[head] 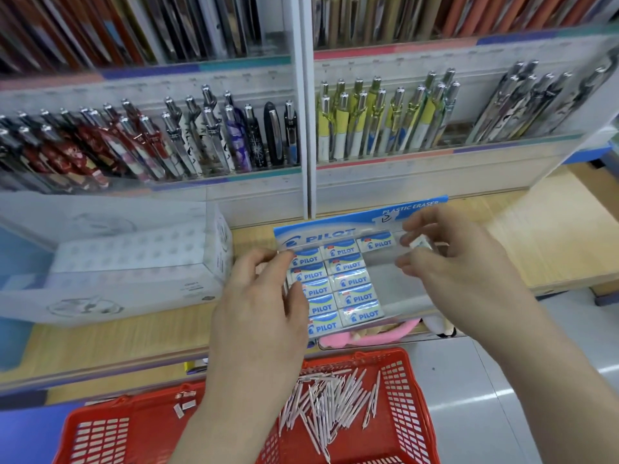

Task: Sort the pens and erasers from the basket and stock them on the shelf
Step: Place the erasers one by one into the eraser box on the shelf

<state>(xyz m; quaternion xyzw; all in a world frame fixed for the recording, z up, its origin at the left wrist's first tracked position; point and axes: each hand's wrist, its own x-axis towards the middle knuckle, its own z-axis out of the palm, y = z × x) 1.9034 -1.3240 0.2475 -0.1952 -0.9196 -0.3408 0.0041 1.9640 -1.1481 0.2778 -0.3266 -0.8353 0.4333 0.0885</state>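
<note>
A blue and white Pilot eraser display box (315, 233) lies on the wooden shelf, with two full columns of wrapped erasers (348, 282) and one eraser at the top of the third column. My right hand (452, 272) holds a small white eraser (419, 243) between thumb and fingers over the box's bare right side. My left hand (264, 296) rests on the box's left edge, fingers curled against the left column. Below, a red plastic basket (405, 390) holds several white pens (331, 400) and a few loose erasers (184, 401).
Racks of upright pens (207, 139) fill the back tiers above the shelf. A clear plastic organiser (134, 262) stands left of the eraser box. A pink soft item (368, 334) lies under the box's front edge. Grey floor shows at right.
</note>
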